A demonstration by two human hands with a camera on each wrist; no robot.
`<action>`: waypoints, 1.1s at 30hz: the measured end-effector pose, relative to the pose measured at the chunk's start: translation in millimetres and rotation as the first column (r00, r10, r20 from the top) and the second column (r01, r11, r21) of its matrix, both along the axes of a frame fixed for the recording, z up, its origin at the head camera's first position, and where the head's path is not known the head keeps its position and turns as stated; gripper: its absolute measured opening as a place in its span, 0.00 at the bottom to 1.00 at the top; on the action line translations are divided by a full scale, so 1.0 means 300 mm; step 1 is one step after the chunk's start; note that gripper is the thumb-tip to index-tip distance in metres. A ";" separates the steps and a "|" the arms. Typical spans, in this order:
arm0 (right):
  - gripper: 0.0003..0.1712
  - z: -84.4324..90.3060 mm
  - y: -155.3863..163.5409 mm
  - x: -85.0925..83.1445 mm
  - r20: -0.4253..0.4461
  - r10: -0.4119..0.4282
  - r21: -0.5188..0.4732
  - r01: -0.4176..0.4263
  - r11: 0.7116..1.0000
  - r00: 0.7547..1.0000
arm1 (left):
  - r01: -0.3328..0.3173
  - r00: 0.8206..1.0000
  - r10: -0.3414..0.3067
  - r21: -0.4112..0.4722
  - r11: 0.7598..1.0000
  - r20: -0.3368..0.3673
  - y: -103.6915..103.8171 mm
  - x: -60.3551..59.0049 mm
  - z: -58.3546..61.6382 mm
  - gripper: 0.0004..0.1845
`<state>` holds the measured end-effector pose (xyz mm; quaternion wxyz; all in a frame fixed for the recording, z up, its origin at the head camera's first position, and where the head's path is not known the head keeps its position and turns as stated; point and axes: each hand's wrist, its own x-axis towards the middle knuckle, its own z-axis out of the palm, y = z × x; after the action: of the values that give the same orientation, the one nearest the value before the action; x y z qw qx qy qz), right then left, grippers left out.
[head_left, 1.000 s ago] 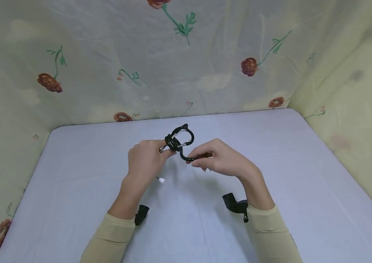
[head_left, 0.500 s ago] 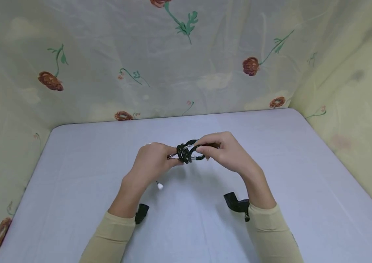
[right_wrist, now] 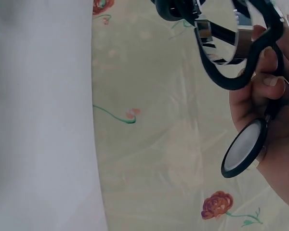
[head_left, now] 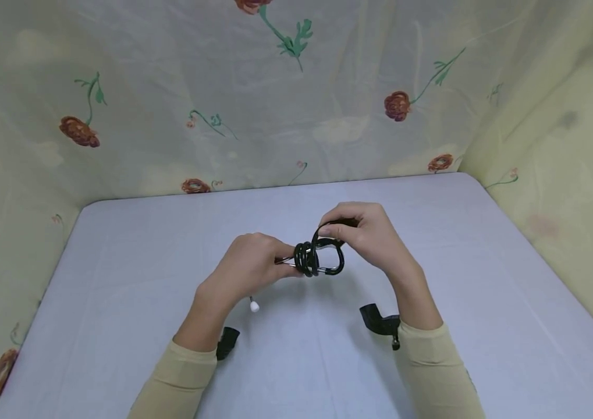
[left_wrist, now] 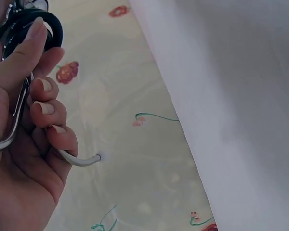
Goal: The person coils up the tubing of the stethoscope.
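A stethoscope with black tubing (head_left: 319, 259) is held above the table between both hands. My left hand (head_left: 287, 263) grips the metal ear tubes (left_wrist: 18, 108), and its thumb presses on the coiled tubing (left_wrist: 52, 28). One white ear tip (head_left: 255, 306) hangs free below that hand. My right hand (head_left: 330, 230) sits above the coil and pinches the tubing near its end. In the right wrist view the round chest piece (right_wrist: 244, 149) lies against that hand's palm, and a black loop (right_wrist: 220, 72) curves past the fingers.
A pale lilac cloth covers the table (head_left: 458, 273). Floral curtains (head_left: 275, 105) close it in at the back and on both sides. Black camera mounts sit at the left wrist (head_left: 227, 341) and the right wrist (head_left: 380, 323).
The right hand has gone from below the tubing loop up and over it, carrying the tube end round. The loop that stood behind the hands now hangs between them. Both hands drifted right.
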<state>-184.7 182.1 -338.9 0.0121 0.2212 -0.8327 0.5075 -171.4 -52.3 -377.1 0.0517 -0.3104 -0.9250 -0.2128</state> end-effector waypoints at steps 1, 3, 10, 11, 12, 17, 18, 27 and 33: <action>0.03 -0.001 -0.001 -0.001 -0.005 -0.004 -0.003 0.004 1.000 1.000 | 0.010 1.000 -0.010 0.006 1.000 0.003 0.001 0.001 0.002 0.07; 0.03 -0.003 -0.003 -0.002 -0.016 -0.013 -0.002 0.013 1.000 1.000 | 0.030 1.000 -0.030 0.014 0.999 0.005 0.003 0.003 0.006 0.07; 0.04 -0.011 -0.006 -0.008 -0.011 -0.029 0.013 0.029 1.000 1.000 | 0.075 0.997 -0.074 0.015 0.997 -0.021 0.012 0.010 0.016 0.08; 0.04 -0.013 -0.005 -0.009 -0.002 -0.032 0.014 0.032 0.999 0.999 | 0.082 0.996 -0.081 0.019 0.996 -0.025 0.012 0.011 0.017 0.08; 0.05 -0.014 -0.005 -0.010 0.008 -0.035 0.014 0.035 0.999 0.999 | 0.090 0.996 -0.089 0.025 0.996 -0.026 0.013 0.011 0.017 0.07; 0.08 -0.023 -0.001 -0.014 0.056 -0.058 0.023 0.056 0.998 0.997 | 0.115 0.993 -0.113 0.039 0.993 -0.040 0.012 0.012 0.017 0.07; 0.09 -0.025 0.000 -0.015 0.064 -0.062 0.025 0.060 0.998 0.996 | 0.116 0.993 -0.114 0.041 0.992 -0.043 0.011 0.013 0.018 0.07; 0.09 -0.032 0.022 -0.029 0.109 -0.063 0.078 0.055 0.995 0.992 | 0.122 0.991 -0.117 0.070 0.990 -0.070 -0.004 0.018 0.032 0.07; 0.09 -0.049 0.047 -0.047 0.156 0.001 0.122 -0.020 0.992 0.988 | 0.166 0.985 -0.158 0.109 0.980 -0.073 -0.003 0.020 0.037 0.06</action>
<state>-198.8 196.3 -353.4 -0.0691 0.1856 -0.8597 0.4708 -165.3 -53.1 -366.1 0.0815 -0.3878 -0.8809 -0.2590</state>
